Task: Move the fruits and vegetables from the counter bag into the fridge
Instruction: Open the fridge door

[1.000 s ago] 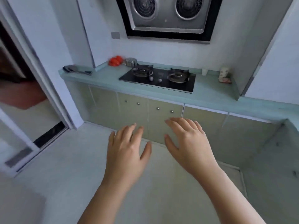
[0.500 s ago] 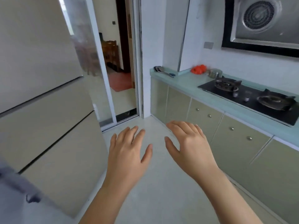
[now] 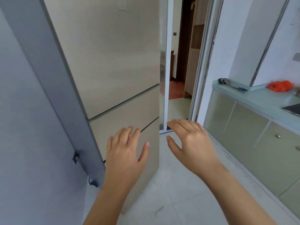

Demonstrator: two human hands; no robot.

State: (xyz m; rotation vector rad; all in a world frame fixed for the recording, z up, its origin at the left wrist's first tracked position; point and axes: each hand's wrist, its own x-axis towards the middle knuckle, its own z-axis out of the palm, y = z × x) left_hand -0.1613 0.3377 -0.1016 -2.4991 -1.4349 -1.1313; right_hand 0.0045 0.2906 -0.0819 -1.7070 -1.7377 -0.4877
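A tall beige fridge (image 3: 110, 62) with its doors closed fills the left and middle of the view. An orange-red bag (image 3: 280, 86) lies blurred on the pale green counter (image 3: 259, 101) at the far right. My left hand (image 3: 126, 153) hovers in front of the fridge's lower drawers, fingers spread, holding nothing. My right hand (image 3: 193, 143) is raised beside it over the floor, fingers relaxed and empty. Neither hand touches the fridge or the bag.
A glass sliding door (image 3: 165, 78) and an open doorway stand behind the fridge. Ladles (image 3: 230, 85) lie on the counter's left end, and a black hob corner (image 3: 292, 108) shows at the right edge. Green cabinet doors (image 3: 253, 135) run below. A grey wall is at left.
The view has swung left from the stove and counter to the fridge. Both hands stay raised and empty in the same pose.
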